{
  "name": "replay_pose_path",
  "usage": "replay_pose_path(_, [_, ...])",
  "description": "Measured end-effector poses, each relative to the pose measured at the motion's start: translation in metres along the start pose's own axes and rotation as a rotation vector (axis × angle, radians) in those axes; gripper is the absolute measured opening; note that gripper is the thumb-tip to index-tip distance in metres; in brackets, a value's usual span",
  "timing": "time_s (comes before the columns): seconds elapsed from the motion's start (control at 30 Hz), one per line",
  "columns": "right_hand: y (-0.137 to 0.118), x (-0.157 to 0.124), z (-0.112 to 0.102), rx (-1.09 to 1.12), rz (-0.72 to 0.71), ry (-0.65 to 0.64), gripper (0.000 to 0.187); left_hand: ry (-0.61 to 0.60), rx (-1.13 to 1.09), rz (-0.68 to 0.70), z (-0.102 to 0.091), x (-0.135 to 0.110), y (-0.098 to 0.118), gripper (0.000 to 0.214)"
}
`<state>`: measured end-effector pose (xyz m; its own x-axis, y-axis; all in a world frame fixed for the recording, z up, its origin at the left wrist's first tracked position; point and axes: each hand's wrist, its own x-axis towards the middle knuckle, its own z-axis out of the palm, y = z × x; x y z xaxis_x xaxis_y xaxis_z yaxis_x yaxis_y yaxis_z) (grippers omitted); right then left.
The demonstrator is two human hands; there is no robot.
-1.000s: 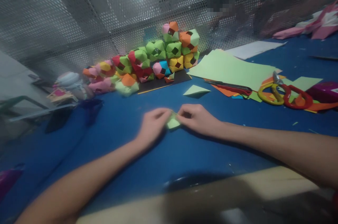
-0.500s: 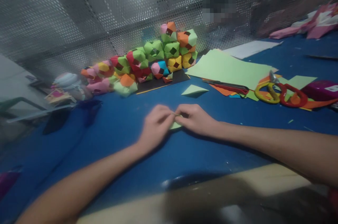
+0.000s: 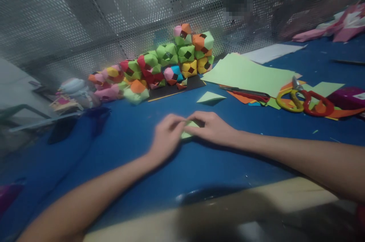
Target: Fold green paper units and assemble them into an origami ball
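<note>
A small piece of light green paper is pinched between my two hands, just above the blue table. My left hand grips its left side with thumb and fingers together. On the other side my right hand has thumb and fingertips closed on the same paper, and the fingertips of both hands nearly meet. Much of the paper is covered by my fingers, so its folds are hard to make out. A folded light green paper piece lies just beyond my hands.
Behind stand stacked colourful paper balls on a black sheet. To the right lie light green sheets, a black-and-red tool, scissors with yellow and red handles, and paper scraps. A perforated metal panel rises at the back.
My right hand's fingertips have shifted slightly left along the paper, and a little more of the green paper shows between my hands. The rest of the table looks the same.
</note>
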<state>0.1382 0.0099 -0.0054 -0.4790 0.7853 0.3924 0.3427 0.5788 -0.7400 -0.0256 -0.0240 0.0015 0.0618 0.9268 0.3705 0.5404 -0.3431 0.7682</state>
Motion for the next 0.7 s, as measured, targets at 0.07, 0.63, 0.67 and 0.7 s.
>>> replay_pose_path(0.07, [-0.0014, -0.0003, -0.0012, 0.005, 0.024, 0.002, 0.017, 0.009, -0.021, -0.043, -0.0004, 0.0013, -0.0022, 0.013])
replay_pose_path(0.63, [0.0025, 0.0, -0.0008, 0.026, 0.037, 0.063, 0.02, -0.108, -0.181, -0.262, -0.0015, 0.005, -0.0072, 0.025])
replay_pose_path(0.67, [0.0026, -0.0002, -0.0007, 0.025, 0.026, 0.06, 0.02, -0.107, -0.172, -0.266, -0.0015, 0.0053, -0.008, 0.025])
replay_pose_path(0.7, [0.0028, -0.0005, -0.0005, 0.022, 0.014, 0.057, 0.021, -0.106, -0.163, -0.268, -0.0016, 0.0055, -0.0086, 0.025])
